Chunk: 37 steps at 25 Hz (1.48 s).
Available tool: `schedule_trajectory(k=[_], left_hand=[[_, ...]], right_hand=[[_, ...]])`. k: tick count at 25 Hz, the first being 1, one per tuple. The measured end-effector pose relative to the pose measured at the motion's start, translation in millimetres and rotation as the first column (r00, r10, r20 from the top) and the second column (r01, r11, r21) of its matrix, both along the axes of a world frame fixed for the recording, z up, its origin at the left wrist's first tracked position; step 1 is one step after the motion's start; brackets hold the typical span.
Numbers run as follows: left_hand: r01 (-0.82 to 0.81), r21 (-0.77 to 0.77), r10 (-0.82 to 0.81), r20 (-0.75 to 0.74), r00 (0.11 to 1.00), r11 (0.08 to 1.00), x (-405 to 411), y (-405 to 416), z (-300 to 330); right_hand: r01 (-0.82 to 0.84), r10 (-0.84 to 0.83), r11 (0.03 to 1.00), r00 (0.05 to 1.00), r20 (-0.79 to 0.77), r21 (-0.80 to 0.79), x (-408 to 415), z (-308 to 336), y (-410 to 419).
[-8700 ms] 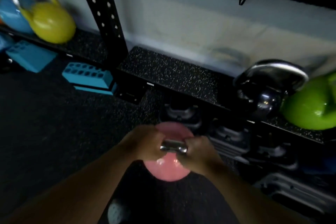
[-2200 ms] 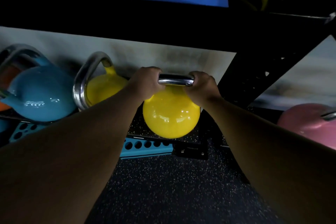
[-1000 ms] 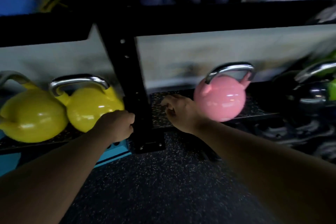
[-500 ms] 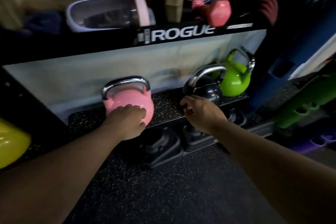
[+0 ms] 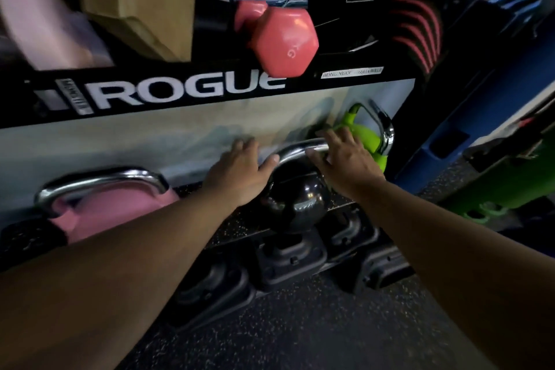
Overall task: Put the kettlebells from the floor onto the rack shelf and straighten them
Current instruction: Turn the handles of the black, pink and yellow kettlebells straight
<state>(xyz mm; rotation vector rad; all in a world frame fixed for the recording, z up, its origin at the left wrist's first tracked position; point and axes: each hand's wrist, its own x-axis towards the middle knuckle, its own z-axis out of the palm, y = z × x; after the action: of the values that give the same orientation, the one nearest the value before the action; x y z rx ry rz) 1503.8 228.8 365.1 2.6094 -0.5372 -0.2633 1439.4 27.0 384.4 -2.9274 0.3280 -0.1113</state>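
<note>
I see the black kettlebell (image 5: 295,204) directly ahead; left hand (image 5: 240,173) and right hand (image 5: 345,159), both open, flank its sideways-running handle (image 5: 295,152), empty.

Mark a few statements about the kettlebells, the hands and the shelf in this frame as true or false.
1. Both hands are at the black kettlebell's handle. True: left hand and right hand, fingers open.
2. The pink kettlebell lies on the floor. False: it stands on the rack shelf.
3. The green kettlebell is right of the black one. True.
4. The right hand grips the green kettlebell. False: it reaches over the black one's handle.
5. A pink dumbbell sits on the shelf above. True.
</note>
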Motion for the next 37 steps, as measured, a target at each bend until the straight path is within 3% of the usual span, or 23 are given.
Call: schedule_trajectory(k=[5,9,11,14,16,19,20,23,25,28,33,37], left_hand=[[-0.188,-0.207,0.144,-0.212,0.967,0.960,0.0,-61.4,-22.6],[-0.356,-0.385,0.287,-0.225,0.931,0.852,-5.3,-77.2,-44.0],[-0.529,-0.448,0.410,-0.339,0.847,0.721,-12.6,-87.9,-47.6],[-0.785,-0.425,0.505,-0.604,0.617,0.451,-27.4,-112.0,-43.4],[-0.816,-0.452,0.479,-0.660,0.578,0.362,-10.2,-113.7,-39.1],[-0.745,-0.482,0.433,-0.610,0.663,0.461,26.9,-99.7,-34.3],[-0.731,-0.473,0.447,-0.584,0.678,0.491,30.0,-100.9,-35.6],[-0.719,-0.513,0.465,-0.549,0.695,0.469,7.7,-118.9,-40.3],[-0.705,-0.552,0.445,-0.546,0.709,0.446,13.4,-119.9,-38.4],[-0.629,-0.564,0.333,-0.544,0.770,0.535,42.5,-109.6,-37.2],[-0.591,-0.593,0.327,-0.499,0.803,0.547,34.3,-117.9,-54.2],[-0.529,-0.606,0.210,-0.518,0.829,0.594,60.9,-112.0,-51.4]], right_hand=[[-0.020,0.030,0.994,0.995,-0.091,0.107,34.9,-30.0,-26.1],[-0.086,0.079,0.932,0.996,0.033,0.352,38.3,-56.8,-33.6],[-0.115,0.105,0.886,0.993,0.047,0.450,43.3,-56.8,-44.0],[-0.045,0.093,0.794,0.994,-0.048,0.606,51.5,-47.0,-56.0],[-0.008,0.052,0.774,0.997,-0.052,0.633,51.2,-51.8,-53.9],[-0.027,0.016,0.755,1.000,0.022,0.655,32.3,-65.6,-47.0],[-0.015,0.010,0.710,1.000,0.011,0.704,27.2,-67.2,-48.6],[0.036,-0.028,0.447,0.999,-0.026,0.894,21.0,-62.3,-48.5],[0.046,-0.067,0.348,0.997,-0.024,0.936,16.2,-64.4,-33.6],[0.022,-0.039,0.317,0.999,-0.010,0.948,9.7,-68.9,-12.8],[-0.020,0.007,0.220,1.000,0.019,0.975,34.0,-61.8,-13.9],[-0.007,-0.018,0.186,1.000,0.010,0.983,43.4,-65.7,7.8]])
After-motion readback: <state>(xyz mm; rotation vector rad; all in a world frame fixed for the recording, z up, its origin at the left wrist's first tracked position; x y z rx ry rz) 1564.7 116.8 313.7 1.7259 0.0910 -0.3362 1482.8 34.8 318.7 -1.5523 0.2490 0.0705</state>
